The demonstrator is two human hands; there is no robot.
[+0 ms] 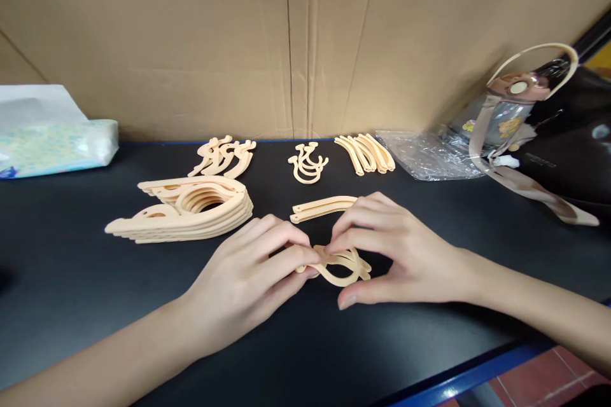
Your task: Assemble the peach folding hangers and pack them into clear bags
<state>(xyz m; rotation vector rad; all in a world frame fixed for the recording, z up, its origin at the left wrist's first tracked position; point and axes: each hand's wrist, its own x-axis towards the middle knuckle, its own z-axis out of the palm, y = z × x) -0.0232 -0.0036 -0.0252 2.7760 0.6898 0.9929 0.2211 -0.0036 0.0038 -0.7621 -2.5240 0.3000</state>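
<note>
In the head view, my left hand (258,267) is closed, pinching the left end of a small beige plastic set of curved hanger parts (341,276) just above the black table. Bent over the same parts is my right hand (394,251); its fingertips touch them near the left hand's grip, while its thumb stands apart below. The fingers hide part of the joint. Behind the right hand lie two slim hanger arms (317,208), partly covered by it. A stack of folded beige hangers (191,210) is beside the left hand.
Loose curved hanger arms (224,156), several hooks (308,163) and slim arms (366,154) line the back. A clear plastic bag (427,156), a strapped bottle (508,108) and a black bag (568,152) sit right. A tissue pack (57,146) lies left. Cardboard (191,44) stands behind.
</note>
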